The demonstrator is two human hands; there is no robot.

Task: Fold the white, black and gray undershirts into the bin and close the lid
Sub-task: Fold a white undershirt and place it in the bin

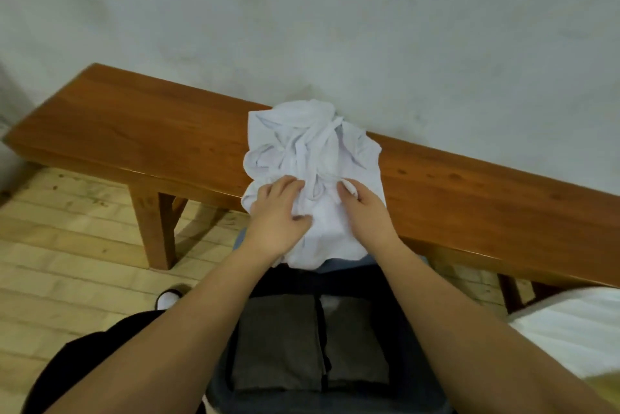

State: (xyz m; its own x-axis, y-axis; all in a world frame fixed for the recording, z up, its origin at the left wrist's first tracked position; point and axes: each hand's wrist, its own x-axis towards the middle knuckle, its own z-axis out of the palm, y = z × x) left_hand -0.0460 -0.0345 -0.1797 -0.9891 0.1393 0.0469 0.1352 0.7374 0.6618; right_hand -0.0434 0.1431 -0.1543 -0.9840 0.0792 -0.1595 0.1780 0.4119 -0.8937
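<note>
I saw the white undershirt (312, 158) lying crumpled on the wooden bench (134, 132), its near edge hanging over toward the bin (335, 267) below. My left hand (276, 212) lay on the near part of the cloth with fingers curled, bunching it. My right hand (364, 212) pinched a fold just beside it. Inside the bin, folded gray undershirts (278, 343) lay side by side, with dark fabric (295, 283) beyond them. I could read no label or writing on any garment.
</note>
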